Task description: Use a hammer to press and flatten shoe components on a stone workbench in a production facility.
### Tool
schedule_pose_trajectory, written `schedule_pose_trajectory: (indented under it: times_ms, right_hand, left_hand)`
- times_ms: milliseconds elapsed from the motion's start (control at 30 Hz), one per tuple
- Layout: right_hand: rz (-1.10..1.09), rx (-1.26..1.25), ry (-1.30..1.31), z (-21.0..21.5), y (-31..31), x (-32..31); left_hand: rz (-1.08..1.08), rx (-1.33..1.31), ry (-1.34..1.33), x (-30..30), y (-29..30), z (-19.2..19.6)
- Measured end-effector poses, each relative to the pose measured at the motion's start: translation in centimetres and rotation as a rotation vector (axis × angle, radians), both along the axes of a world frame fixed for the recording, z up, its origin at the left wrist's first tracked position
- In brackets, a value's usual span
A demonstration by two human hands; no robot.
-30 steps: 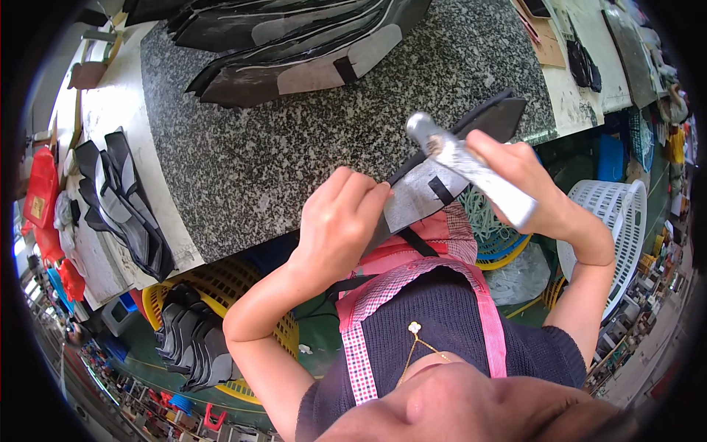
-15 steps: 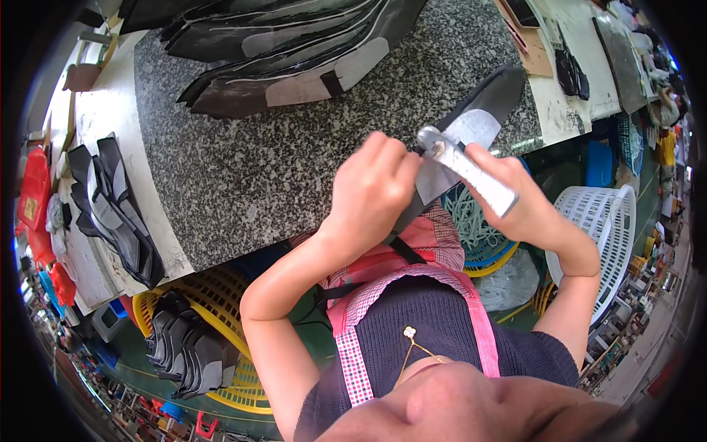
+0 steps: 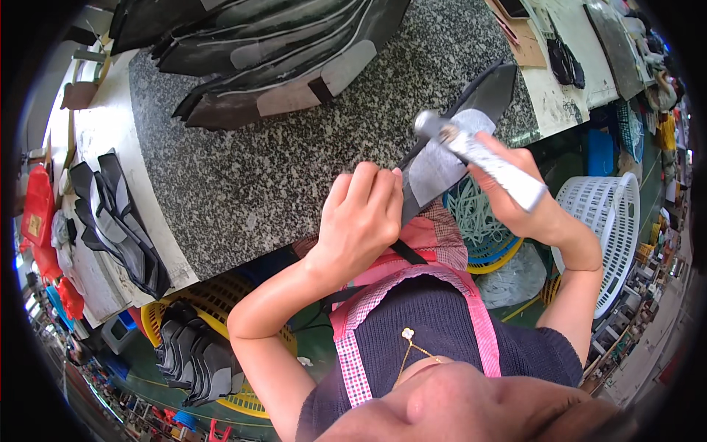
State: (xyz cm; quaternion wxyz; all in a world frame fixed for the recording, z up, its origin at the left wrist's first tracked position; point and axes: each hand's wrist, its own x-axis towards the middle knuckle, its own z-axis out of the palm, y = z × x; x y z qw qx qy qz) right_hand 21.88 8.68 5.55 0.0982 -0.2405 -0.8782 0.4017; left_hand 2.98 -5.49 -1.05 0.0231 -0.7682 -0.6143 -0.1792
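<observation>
My right hand (image 3: pixel 526 195) is wrapped round a hammer (image 3: pixel 490 160) with a round metal head and a silvery handle. The hammer's head is over the left edge of a long black leather-like piece (image 3: pixel 436 175) with a grey patch, at the front edge of the speckled stone slab (image 3: pixel 258 177). Whether head and piece touch, I cannot tell. Closed at the piece's near left edge, my left hand (image 3: pixel 361 214) pinches it between fingers and thumb. A stack of similar black pieces (image 3: pixel 294 96) lies farther back on the slab.
More black pieces (image 3: pixel 118 221) lie on the white table at left. A yellow basket (image 3: pixel 247 401) below holds others. At right stand a white basket (image 3: pixel 622 243) and a tub of pale green strips (image 3: pixel 479 221). A phone (image 3: pixel 514 7) lies at the far right.
My left hand has slid down and left along the piece. The hammer and my right hand have shifted slightly, with the handle end lower and farther right. More of the grey patch shows.
</observation>
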Motion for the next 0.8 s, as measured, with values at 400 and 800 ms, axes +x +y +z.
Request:
schedule_pose_trajectory:
  times_ms: [400, 800]
  right_hand:
    - [0.075, -0.087, 0.018, -0.1, -0.9, -0.6]
    - [0.005, -0.199, -0.006, 0.4, -1.8, -1.8]
  left_hand:
    - [0.016, 0.016, -0.222, -2.3, -0.9, 0.2]
    - [0.006, 0.082, -0.182, -3.6, -1.8, -0.7]
